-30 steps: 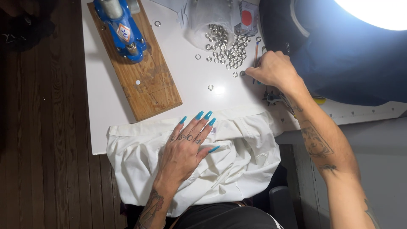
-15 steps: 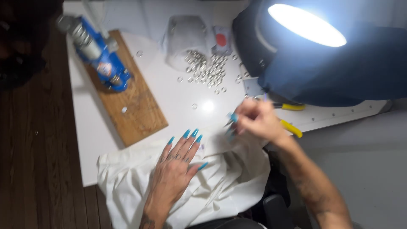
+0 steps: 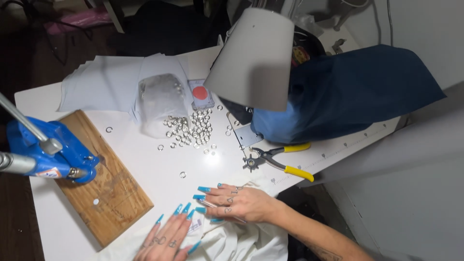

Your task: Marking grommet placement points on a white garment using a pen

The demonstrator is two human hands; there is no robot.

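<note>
My left hand (image 3: pixel 166 238) lies flat, fingers spread, on a white fabric (image 3: pixel 241 244) at the table's near edge. My right hand (image 3: pixel 238 203) rests just right of it on the same fabric, holding a thin pale stick (image 3: pixel 212 206) that points left under its fingers. Both hands have long teal nails. A loose metal eyelet (image 3: pixel 182 174) lies on the white table (image 3: pixel 145 164) a little beyond the hands.
A pile of metal eyelets (image 3: pixel 193 129) spills from a clear bag (image 3: pixel 162 99). Yellow-handled punch pliers (image 3: pixel 278 159) lie to the right. A blue hand press (image 3: pixel 48 152) stands on a wooden board (image 3: pixel 108 193) at left. A grey lamp shade (image 3: pixel 253 58) and dark blue cloth (image 3: pixel 348 92) fill the back right.
My right hand came back from the eyelets and pliers to the fabric beside my left hand, carrying the thin stick. The view has tilted up and now shows the lamp from above.
</note>
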